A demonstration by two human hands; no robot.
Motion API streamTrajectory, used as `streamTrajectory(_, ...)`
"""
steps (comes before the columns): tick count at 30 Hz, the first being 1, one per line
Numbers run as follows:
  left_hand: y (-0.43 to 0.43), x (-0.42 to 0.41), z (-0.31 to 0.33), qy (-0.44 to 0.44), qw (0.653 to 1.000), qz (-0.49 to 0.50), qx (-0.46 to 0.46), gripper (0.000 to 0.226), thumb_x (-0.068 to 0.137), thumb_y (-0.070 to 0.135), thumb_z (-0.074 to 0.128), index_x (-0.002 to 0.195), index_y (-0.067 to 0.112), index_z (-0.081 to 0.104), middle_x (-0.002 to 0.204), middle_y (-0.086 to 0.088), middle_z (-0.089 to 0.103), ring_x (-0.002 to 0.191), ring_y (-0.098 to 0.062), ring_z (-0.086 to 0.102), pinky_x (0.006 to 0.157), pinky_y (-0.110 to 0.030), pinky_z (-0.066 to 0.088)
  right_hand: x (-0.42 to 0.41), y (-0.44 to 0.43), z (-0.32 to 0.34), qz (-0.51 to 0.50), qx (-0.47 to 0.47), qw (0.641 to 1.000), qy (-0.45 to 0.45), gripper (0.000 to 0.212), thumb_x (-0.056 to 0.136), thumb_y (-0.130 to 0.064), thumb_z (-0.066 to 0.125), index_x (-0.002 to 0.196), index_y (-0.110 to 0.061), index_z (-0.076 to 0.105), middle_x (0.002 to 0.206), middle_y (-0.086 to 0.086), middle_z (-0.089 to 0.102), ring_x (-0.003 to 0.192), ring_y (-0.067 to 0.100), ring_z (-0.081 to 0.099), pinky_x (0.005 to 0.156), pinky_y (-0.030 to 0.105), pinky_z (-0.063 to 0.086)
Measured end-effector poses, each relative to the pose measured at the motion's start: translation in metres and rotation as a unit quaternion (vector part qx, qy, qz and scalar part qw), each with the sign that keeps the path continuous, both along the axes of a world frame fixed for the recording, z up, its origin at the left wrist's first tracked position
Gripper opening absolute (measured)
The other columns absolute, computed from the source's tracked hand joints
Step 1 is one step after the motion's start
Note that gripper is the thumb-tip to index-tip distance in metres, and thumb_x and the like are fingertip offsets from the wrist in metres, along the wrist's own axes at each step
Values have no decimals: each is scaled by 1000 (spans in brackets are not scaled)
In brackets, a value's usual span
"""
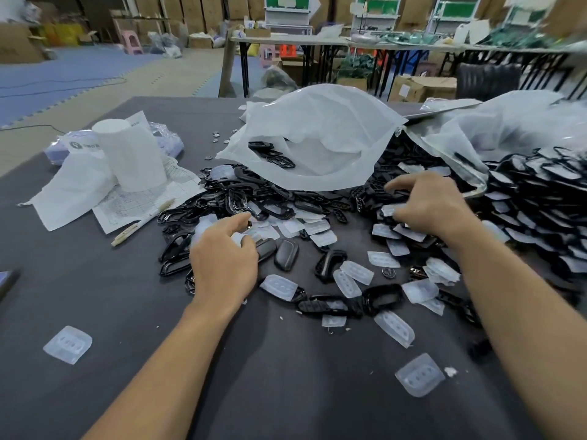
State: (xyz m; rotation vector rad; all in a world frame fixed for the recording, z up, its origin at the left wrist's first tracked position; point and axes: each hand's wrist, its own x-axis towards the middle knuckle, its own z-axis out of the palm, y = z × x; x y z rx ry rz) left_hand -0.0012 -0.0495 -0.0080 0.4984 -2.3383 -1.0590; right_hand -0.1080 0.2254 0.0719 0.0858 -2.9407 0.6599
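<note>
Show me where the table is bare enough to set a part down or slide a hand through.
Bare table between the forearms, and at near left around the lone pad. Crowded: the heap of shells mid-table, and the stacked shells at right.

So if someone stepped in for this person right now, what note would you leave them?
Left hand: reaches into the black shells; a pale piece sits at its fingers, grip unclear.
Right hand: pinches a clear pad.
Loose pads litter the grey table; a white bag lies open behind.
Done, seemingly: the stacked shells with pads at right. Left: the mixed pile.
</note>
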Motion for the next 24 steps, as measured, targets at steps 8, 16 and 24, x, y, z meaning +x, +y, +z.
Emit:
streamTrajectory(8,-22,-5,-10,-106,985,29,-131,46,91,12,57,134,23,69,132,-10,68,126,-31,57,113,-42,36,-20,-96,-40,99,-67,992,-40,36,91,3,59,114,-16,79,119,4,76,115,21,68,103,28,51)
streamTrajectory(16,-26,-8,-9,-73,983,71,-152,36,84,15,68,113,31,79,100,-2,80,106,-24,68,110,-35,28,-40,-122,-55,49,14,999,4,24,81,6,60,86,-10,78,86,11,74,82,31,69,78,41,63)
streamTrajectory(24,-26,-6,-11,-36,982,114,-149,26,89,33,67,112,38,78,84,6,77,73,-10,40,96,-26,23,-34,-116,-43,7,-4,999,-34,14,83,-9,67,92,-16,76,85,3,73,81,26,66,66,32,47)
